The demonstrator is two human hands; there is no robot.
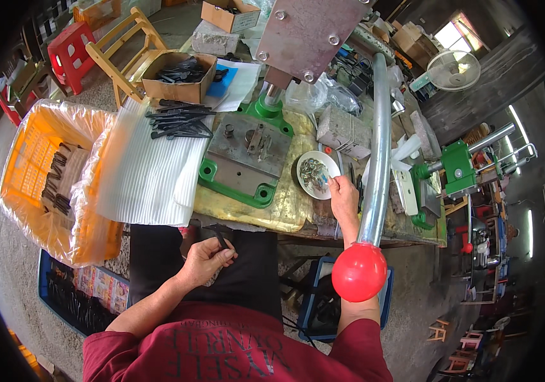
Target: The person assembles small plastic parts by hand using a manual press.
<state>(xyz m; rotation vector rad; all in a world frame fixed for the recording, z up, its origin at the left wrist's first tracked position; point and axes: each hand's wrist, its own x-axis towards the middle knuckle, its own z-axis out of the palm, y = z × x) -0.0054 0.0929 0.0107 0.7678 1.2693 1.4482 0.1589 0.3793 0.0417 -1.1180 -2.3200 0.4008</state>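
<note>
My left hand (209, 260) is closed round a slim black part (221, 237), held above my lap in front of the bench. At the right edge of a white bowl (332, 163) of small metal pieces (314, 174), my right hand (344, 194) has its fingertips pinched together; whatever lies between them is too small to make out. A hand press with a green base (237, 191) and a steel plate (247, 149) stands left of the bowl. Several similar black parts (180, 120) are piled on white foam sheeting (151, 172).
A steel lever (379, 146) with a red ball (359, 272) passes over my right forearm. An orange crate (30, 172) lined with plastic stands at left. A cardboard box (178, 76) of black parts, a stone block (344, 132) and another green press (457, 169) are farther off.
</note>
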